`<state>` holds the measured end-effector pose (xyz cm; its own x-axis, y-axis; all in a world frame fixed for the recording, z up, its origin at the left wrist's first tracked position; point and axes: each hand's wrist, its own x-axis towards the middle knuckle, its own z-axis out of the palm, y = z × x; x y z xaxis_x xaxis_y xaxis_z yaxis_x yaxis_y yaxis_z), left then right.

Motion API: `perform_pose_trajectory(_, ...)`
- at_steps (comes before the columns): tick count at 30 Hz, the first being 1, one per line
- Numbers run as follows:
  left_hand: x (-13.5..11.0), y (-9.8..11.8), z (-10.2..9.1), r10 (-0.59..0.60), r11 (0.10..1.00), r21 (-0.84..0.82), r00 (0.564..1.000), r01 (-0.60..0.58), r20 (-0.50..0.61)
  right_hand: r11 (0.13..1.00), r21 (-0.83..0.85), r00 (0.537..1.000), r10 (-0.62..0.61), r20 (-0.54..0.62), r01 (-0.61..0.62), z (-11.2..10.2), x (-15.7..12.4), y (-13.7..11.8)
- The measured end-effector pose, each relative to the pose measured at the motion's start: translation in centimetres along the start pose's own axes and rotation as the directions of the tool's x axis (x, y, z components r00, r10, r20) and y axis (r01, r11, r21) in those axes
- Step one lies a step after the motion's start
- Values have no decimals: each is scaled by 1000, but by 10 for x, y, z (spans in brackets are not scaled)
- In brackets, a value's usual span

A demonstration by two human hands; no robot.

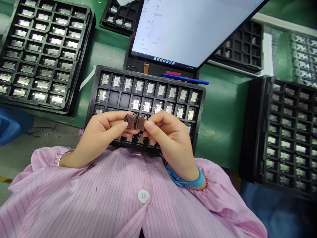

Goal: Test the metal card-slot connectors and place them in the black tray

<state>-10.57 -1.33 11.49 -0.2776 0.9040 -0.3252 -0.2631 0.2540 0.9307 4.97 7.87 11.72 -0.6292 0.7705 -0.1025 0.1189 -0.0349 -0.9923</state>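
Note:
My left hand (107,127) pinches a small circuit board with a metal shield (131,122) between thumb and fingers. Right beside it, my right hand (167,135) grips a second circuit board (141,123) of the same look by its edge. Both are held side by side, above a black compartment tray (201,99) in front of my body. Most pockets of this tray hold similar boards with silvery metal parts. Two pockets in its second row are bare. My hands hide part of the lower rows.
A screen (188,29) stands behind the tray, with a blue pen (185,78) lying at its base. Stacked black trays of boards stand at the left (85,59) and right (256,132). Smaller part trays (116,24) and bubble-like packs (303,56) lie farther back on the green table (220,119).

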Motion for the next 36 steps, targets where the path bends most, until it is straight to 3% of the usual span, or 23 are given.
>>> perform_pose_trajectory(3, 6, 6, -7, 113, 973, 217, 984, -81, -137, 991, -128, 999, -30, -33, 26, 0, 6, 0)
perform_pose_trajectory(6, 23, 14, -21, 296, 843, 526, 914, -113, -277, 950, -311, 991, -80, -110, 43, 2, 23, 2)
perform_pose_trajectory(8, 36, 17, -29, 355, 700, 710, 899, -75, -255, 901, -432, 990, -87, -112, 30, 6, 39, 6)
perform_pose_trajectory(11, 52, 18, -31, 337, 541, 841, 920, -15, -200, 820, -573, 995, -53, -89, -7, 16, 62, 12)
perform_pose_trajectory(17, 55, 15, -31, 252, 408, 910, 948, 79, -195, 656, -754, 997, -25, -77, -41, 31, 78, 15)
perform_pose_trajectory(21, 54, 17, -51, 340, 402, 915, 921, 40, -190, 617, -787, 997, -55, -56, -10, 28, 68, 11)
perform_pose_trajectory(24, 58, 19, -68, 331, 342, 940, 936, -1, -120, 606, -795, 997, -69, -31, 17, 23, 59, 8)
perform_pose_trajectory(28, 64, 20, -75, 291, 284, 958, 956, -47, -39, 555, -816, 985, -135, 107, 165, 22, 51, 9)
perform_pose_trajectory(31, 65, 20, -72, 297, 252, 967, 954, -38, -40, 436, -845, 949, -196, 248, 311, 29, 51, 16)
perform_pose_trajectory(33, 65, 20, -70, 297, 244, 969, 954, -32, -43, 371, -858, 934, -189, 304, 354, 34, 52, 19)
perform_pose_trajectory(36, 65, 21, -71, 310, 240, 970, 950, -50, -27, 350, -861, 929, -175, 326, 368, 37, 51, 22)
